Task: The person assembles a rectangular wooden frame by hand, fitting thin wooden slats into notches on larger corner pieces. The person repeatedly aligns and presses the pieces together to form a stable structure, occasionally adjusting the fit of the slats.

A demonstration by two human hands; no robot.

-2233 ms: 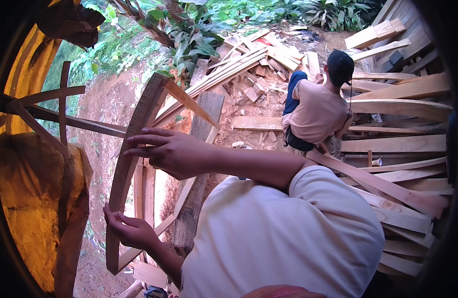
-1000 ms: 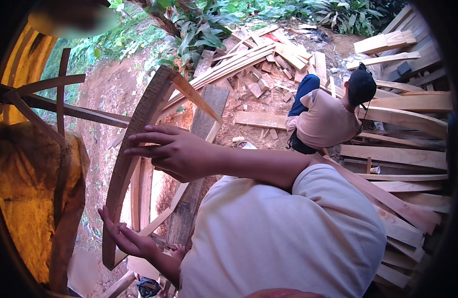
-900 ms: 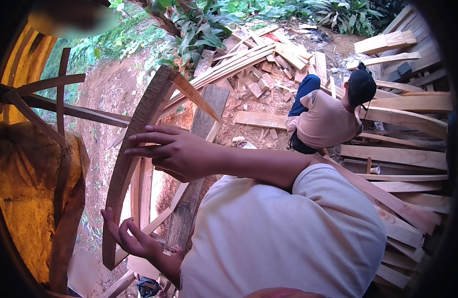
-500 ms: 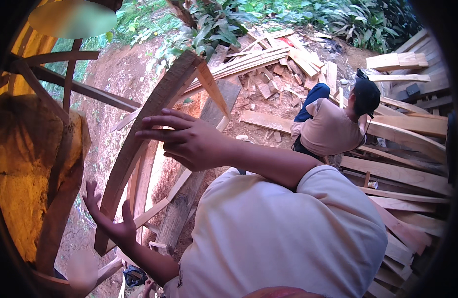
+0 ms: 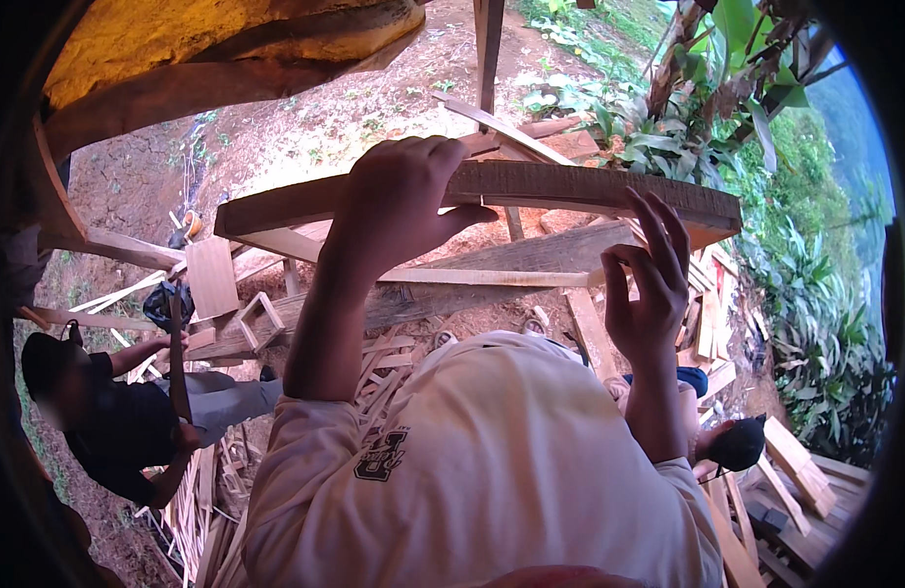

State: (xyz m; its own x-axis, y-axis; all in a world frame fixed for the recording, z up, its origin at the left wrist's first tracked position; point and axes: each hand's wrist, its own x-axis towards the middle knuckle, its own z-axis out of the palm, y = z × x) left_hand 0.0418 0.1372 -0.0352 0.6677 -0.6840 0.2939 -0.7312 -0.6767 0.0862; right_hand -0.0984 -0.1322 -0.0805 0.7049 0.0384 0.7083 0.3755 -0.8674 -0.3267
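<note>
Person in dark clothes (image 5: 119,421) crouching below-left of the grip, scattered wood offcuts (image 5: 727,323) to its right, leafy plants (image 5: 707,118) beyond, bare dirt slope (image 5: 305,127) above

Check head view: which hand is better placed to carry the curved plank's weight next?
Left, probably. The left hand wraps over the curved plank near its middle, a closed grip. The right hand is open, fingers spread against the underside near the end, steadying only.

left hand's (image 5: 399,211) fingertips behind curved plank (image 5: 570,186)
</note>
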